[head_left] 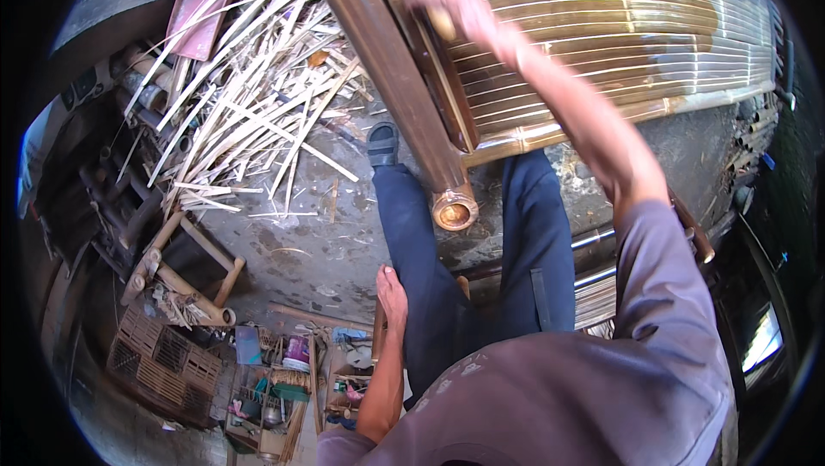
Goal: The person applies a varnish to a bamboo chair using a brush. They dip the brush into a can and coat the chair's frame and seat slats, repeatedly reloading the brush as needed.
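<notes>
We had the right hand [447,4] up gripping the bamboo panel [619,28] to steady it over our knees, while the left hand [391,290] hung loosely curled below it, off the panel.

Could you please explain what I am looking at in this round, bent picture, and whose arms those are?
This is a single view from a wide fisheye camera worn on a person's head, looking down, so straight edges bend near the rim. There is no machine: the arms are the wearer's own. The right hand reaches up to a varnished bamboo panel of thin slats, beside its thick bamboo pole; glare hides what the fingers grip. The left hand hangs low by the left leg in blue trousers, touching a thin brown stick; the grip is unclear. On the concrete floor lie a pile of pale bamboo strips and a small bamboo stool.
</notes>
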`<state>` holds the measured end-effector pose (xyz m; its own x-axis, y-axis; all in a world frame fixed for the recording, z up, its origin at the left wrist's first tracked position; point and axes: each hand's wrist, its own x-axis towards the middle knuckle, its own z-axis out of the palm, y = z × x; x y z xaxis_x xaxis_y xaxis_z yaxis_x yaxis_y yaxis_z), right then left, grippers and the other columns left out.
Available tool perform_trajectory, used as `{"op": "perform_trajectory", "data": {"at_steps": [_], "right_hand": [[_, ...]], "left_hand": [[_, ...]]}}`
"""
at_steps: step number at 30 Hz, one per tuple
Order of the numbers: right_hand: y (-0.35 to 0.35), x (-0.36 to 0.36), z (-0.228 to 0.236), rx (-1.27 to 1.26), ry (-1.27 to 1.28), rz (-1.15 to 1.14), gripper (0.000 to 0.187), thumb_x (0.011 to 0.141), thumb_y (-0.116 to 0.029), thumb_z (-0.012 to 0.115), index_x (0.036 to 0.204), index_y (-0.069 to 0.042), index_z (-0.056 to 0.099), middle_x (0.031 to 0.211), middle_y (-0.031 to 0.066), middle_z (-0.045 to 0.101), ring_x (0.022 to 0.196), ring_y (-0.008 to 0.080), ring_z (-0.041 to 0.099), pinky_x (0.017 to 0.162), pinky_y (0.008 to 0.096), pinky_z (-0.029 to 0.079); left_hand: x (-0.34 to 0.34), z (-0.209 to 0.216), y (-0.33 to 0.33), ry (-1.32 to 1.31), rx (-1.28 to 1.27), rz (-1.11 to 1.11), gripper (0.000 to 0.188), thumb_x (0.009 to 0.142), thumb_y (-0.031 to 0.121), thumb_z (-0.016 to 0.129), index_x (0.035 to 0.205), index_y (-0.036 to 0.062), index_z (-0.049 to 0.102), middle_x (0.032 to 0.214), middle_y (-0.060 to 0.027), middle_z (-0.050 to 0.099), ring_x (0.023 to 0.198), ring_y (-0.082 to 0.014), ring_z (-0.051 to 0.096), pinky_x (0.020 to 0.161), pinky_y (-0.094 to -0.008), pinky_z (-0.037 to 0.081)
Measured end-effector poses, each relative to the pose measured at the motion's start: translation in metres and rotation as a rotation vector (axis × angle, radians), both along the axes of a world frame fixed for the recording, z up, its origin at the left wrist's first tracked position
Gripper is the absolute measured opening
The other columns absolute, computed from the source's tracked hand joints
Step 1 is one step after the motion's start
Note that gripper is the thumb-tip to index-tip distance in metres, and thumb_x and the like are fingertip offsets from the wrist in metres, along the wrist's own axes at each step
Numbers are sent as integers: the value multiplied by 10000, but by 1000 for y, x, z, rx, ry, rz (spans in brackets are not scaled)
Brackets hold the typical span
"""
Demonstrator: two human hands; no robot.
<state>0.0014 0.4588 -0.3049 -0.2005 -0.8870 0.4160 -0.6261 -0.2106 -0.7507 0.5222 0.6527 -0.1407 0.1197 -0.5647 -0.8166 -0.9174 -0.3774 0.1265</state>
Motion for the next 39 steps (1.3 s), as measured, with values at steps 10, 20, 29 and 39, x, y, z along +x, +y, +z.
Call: {"op": "perform_trajectory", "data": {"at_steps": [10, 20, 29, 39], "right_hand": [[171, 135, 86, 793, -816, -114, 189, 902, -159, 631, 1072, -99, 690, 1029, 101, 729, 955, 273, 700, 861, 391, 543], [231, 136, 131, 1017, -1143, -288, 124, 903, -221, 655, 985, -137, 696, 894, 52, 705, 849, 166, 676, 745, 352, 547], [203, 124, 97, 434, -1050, -584, 151, 925, -146, 628, 1008, -46, 703, 925, 62, 727, 864, 188, 682, 793, 316, 537], [402, -192, 64, 100, -482, -1459, 187, 982, -213, 553, 978, -115, 713, 800, 7, 674, 632, 130, 607, 533, 237, 493]], "left_hand": [[-18, 6, -12, -19, 5, -105, 538, 1034, 353, 360, 1338, -72, 485, 1318, -296, 528, 1240, -422, 491, 1063, -446, 365], [-12, 1, -23, -36, -26, -222, 523, 1026, 346, 384, 1323, -67, 504, 1298, -290, 540, 1229, -423, 494, 1064, -447, 365], [-47, -1, -30, -50, -26, -388, 525, 1026, 346, 372, 1326, -65, 503, 1308, -288, 533, 1240, -421, 484, 1072, -455, 354], [-60, 5, -32, -96, 53, -485, 532, 1040, 359, 359, 1225, -106, 542, 1182, -344, 570, 1107, -481, 535, 967, -483, 411]]}}
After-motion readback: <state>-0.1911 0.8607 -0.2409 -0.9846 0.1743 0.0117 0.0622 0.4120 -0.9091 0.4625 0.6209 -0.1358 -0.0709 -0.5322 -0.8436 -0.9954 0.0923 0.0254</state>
